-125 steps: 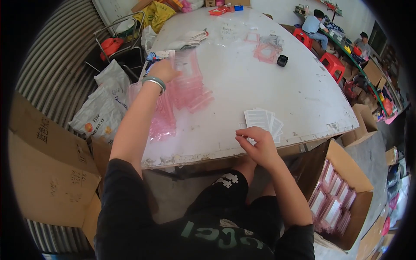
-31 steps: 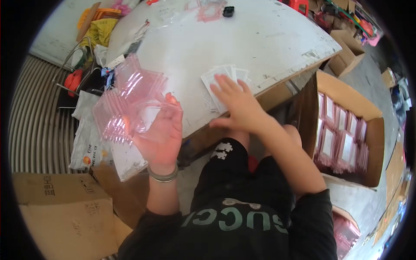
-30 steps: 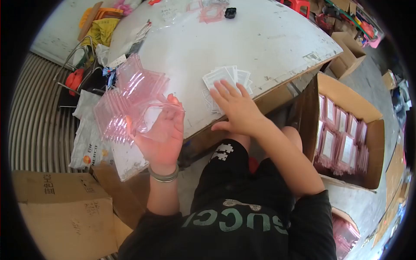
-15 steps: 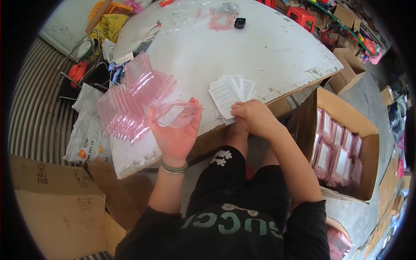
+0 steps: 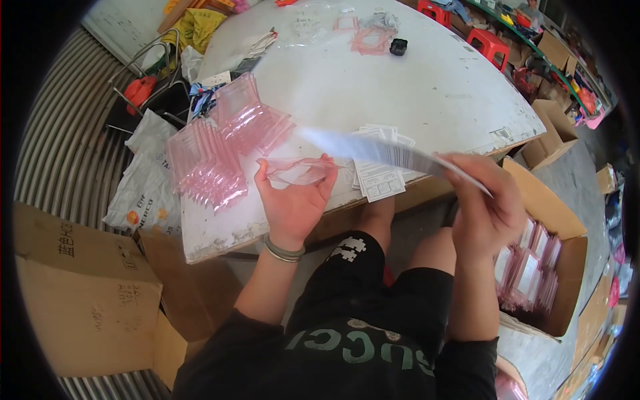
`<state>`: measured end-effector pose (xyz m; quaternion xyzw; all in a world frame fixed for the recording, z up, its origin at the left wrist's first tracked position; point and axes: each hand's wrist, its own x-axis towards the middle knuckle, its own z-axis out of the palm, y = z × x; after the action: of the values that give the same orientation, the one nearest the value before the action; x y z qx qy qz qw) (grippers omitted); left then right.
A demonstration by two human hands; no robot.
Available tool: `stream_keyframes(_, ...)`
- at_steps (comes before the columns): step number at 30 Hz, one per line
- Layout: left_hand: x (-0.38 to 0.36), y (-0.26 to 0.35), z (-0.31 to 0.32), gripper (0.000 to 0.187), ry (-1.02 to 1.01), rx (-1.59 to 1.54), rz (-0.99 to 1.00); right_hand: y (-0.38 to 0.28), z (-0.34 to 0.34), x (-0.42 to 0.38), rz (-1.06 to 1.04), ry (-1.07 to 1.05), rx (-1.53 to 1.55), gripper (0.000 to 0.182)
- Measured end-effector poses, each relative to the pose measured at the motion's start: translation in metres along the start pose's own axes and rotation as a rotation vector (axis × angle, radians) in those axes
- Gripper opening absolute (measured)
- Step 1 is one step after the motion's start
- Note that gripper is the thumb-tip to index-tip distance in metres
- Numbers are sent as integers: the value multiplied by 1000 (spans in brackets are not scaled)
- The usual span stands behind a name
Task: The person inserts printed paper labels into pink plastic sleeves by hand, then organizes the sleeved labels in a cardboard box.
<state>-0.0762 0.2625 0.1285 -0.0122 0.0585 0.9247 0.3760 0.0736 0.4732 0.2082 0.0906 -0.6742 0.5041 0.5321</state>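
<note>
My left hand (image 5: 293, 200) holds a clear pink plastic bag (image 5: 293, 170) at the near edge of the white table (image 5: 373, 80), palm up with the bag's mouth spread. My right hand (image 5: 487, 210) grips a white printed card (image 5: 380, 152), blurred by motion, with its far end near the bag. A fan of more white cards (image 5: 380, 177) lies on the table edge between my hands. Stacks of pink bags (image 5: 220, 147) lie on the table to the left of my left hand.
An open cardboard box (image 5: 553, 233) with filled pink bags stands on the floor at my right. A large closed carton (image 5: 73, 293) sits at the left. White sacks (image 5: 147, 180) and a metal chair (image 5: 153, 73) are left of the table. Red stools (image 5: 490, 43) stand beyond.
My right hand has lifted one card off the fan and swung out to the right with it. My left hand has kept hold of the pink bag at the table edge.
</note>
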Motion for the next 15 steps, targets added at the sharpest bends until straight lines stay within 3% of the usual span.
stream_keyframes(1,2,-1,-1,81,-31,22,3,-5,0,2,-78,-29,78,27)
stream_keyframes(6,4,-9,6,79,-43,152,37,4,-4,4,-307,-336,-258,28)
stream_keyframes(12,2,-10,7,79,-4,244,9,0,9,5,-443,-389,-361,25)
stream_keyframes(15,5,-14,4,84,-57,206,-11,8,24,-1,-392,-422,-351,23)
